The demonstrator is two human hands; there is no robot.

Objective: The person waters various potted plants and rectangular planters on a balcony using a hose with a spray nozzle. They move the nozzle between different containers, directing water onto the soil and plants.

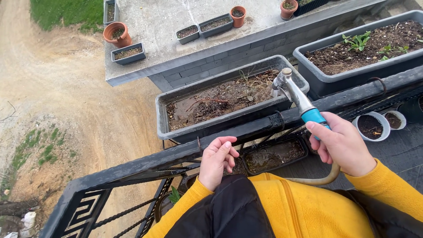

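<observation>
- Hose nozzle (294, 93) – metal spray head with a blue grip, held out over the black balcony railing (132, 165), tip pointing at the near grey planter box (176, 125).
- Right hand (343, 145) – fingers wrapped tight round the blue grip, thumb on top; yellow sleeve at the wrist.
- Beige hose (324, 180) drops from under that hand and curves back toward the person's yellow jacket.
- Left hand (217, 159) – loosely curled, holding nothing; fingertips rest at or just above the railing's top edge, can't tell if they touch it.
- Near planter hangs on the outer side of the railing; soil looks wet, dry twigs and roots on top.
- Second grey planter (326, 79) to the right, same railing, dark soil with a few small green seedlings.
- Inside the railing, below the hands: a low dark tray of muddy soil (273, 155); two small white pots (372, 126) well right of it.
- Beyond, lower down: concrete slab (176, 17) with terracotta pots and small grey troughs; dirt path to the left.
</observation>
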